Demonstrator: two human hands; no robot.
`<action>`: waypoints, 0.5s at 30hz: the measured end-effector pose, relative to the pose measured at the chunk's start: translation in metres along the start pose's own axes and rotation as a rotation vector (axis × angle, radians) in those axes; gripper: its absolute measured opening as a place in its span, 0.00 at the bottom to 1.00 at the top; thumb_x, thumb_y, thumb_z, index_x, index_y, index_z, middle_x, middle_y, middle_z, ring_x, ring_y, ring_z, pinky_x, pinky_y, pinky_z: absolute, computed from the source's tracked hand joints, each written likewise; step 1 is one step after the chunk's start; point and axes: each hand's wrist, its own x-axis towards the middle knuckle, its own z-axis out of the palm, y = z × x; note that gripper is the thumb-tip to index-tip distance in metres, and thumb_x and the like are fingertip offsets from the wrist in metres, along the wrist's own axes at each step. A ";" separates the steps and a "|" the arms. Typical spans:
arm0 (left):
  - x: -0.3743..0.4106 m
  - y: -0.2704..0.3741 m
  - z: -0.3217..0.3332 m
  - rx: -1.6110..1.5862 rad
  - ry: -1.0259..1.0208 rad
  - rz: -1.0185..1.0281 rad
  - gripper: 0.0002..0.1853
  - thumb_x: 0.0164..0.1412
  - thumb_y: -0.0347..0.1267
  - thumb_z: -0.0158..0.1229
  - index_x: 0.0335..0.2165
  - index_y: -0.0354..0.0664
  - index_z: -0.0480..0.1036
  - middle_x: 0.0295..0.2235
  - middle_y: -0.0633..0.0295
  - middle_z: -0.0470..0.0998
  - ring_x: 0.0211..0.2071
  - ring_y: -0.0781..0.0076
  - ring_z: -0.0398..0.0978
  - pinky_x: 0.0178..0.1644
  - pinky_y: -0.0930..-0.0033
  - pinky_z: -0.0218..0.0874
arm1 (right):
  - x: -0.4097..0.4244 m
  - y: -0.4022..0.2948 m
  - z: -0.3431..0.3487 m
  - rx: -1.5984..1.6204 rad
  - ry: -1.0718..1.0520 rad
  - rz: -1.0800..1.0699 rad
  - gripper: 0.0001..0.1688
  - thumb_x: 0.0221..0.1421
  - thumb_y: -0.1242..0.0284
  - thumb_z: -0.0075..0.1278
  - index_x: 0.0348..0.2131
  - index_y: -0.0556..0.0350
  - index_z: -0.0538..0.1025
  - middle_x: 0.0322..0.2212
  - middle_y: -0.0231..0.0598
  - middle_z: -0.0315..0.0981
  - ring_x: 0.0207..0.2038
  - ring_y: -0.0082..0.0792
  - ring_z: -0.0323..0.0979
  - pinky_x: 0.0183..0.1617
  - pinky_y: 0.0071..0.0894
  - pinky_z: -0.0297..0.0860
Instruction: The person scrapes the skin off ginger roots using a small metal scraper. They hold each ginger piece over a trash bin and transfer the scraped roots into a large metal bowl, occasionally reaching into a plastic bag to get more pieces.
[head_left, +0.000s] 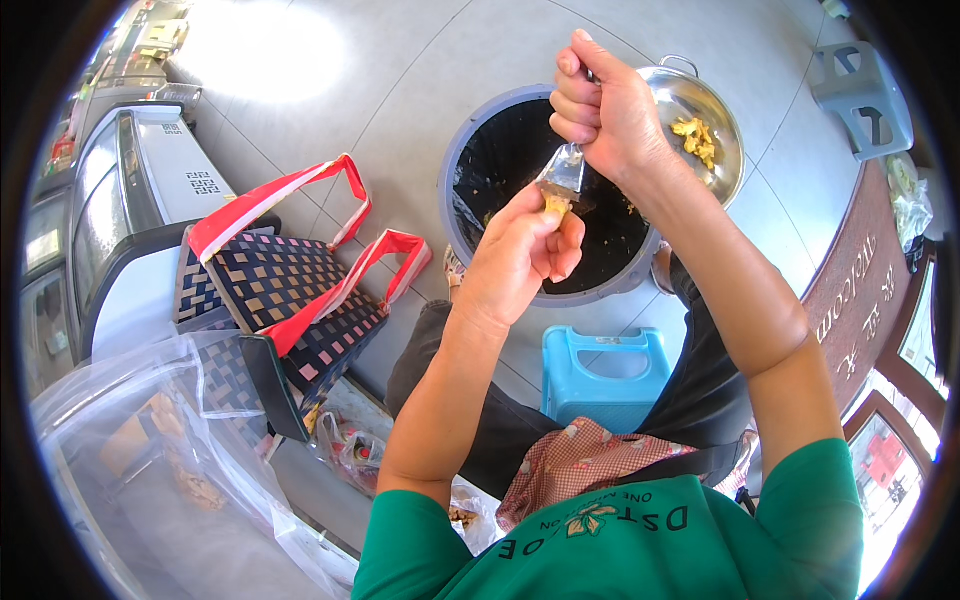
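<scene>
Between the fingertips of my left hand (517, 251) is a small pale-yellow piece of what looks like ginger root (555, 208). My right hand (611, 109) is wrapped around the handle of a short metal blade tool (564, 171), perhaps a knife or scraper. The lower edge of its broad, shiny blade meets the top of the piece. Below both hands stands a round grey bin (452, 217) lined with a black plastic bag (491, 161), with small scraps inside. Beyond my right wrist, a stainless steel bowl (731, 154) holds several yellow pieces (696, 141).
A light-blue plastic stool (606, 375) stands between my legs. To the left are a woven bag (300, 277) with red handles, a display fridge (112, 187) and sheer white netting (187, 465). At right lie a brown doormat (851, 300) and a grey-blue stool (862, 94).
</scene>
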 end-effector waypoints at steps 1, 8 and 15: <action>-0.001 0.000 0.001 0.034 -0.006 0.001 0.15 0.49 0.30 0.40 0.39 0.38 0.59 0.20 0.61 0.65 0.15 0.77 0.59 0.19 0.80 0.48 | 0.000 -0.001 -0.001 -0.002 0.006 -0.004 0.17 0.54 0.63 0.35 0.18 0.51 0.60 0.08 0.20 0.40 0.10 0.15 0.37 0.12 0.16 0.38; -0.001 0.000 0.001 0.178 0.048 -0.003 0.06 0.51 0.27 0.39 0.29 0.38 0.61 0.19 0.64 0.66 0.15 0.80 0.62 0.18 0.81 0.50 | -0.006 0.007 0.000 0.029 -0.052 0.070 0.17 0.54 0.63 0.35 0.17 0.51 0.60 0.08 0.19 0.39 0.10 0.15 0.36 0.12 0.16 0.37; -0.001 -0.005 0.002 0.300 0.117 0.007 0.07 0.51 0.29 0.39 0.28 0.38 0.62 0.16 0.64 0.65 0.13 0.82 0.61 0.15 0.83 0.48 | -0.007 0.007 0.005 -0.104 -0.023 -0.002 0.18 0.54 0.63 0.36 0.17 0.53 0.61 0.08 0.20 0.40 0.09 0.14 0.37 0.11 0.16 0.36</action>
